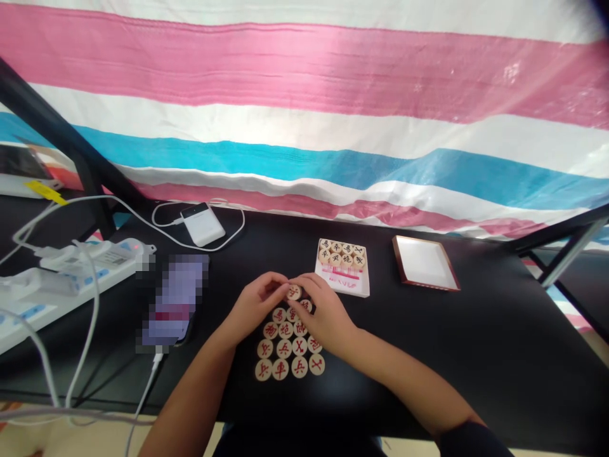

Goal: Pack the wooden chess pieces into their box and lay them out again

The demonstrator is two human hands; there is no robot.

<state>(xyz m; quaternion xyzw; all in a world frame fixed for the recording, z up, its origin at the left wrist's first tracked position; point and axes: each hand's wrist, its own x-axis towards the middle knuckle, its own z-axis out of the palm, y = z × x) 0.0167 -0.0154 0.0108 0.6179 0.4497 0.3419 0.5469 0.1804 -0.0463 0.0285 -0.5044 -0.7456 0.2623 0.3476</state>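
A round wooden chess piece with a red character is pinched between the fingertips of both hands, just above the black table. My left hand closes on its left side and my right hand on its right. Below the hands several more red-marked pieces lie in rows on the table. Behind the hands stands a white box with several pieces packed in its far end. The box's lid, white inside with a brown rim, lies to the right.
A phone on a charging cable lies left of the hands. A white power bank with a cable sits further back. Power strips and cables crowd the left side. A striped tarp hangs behind the table.
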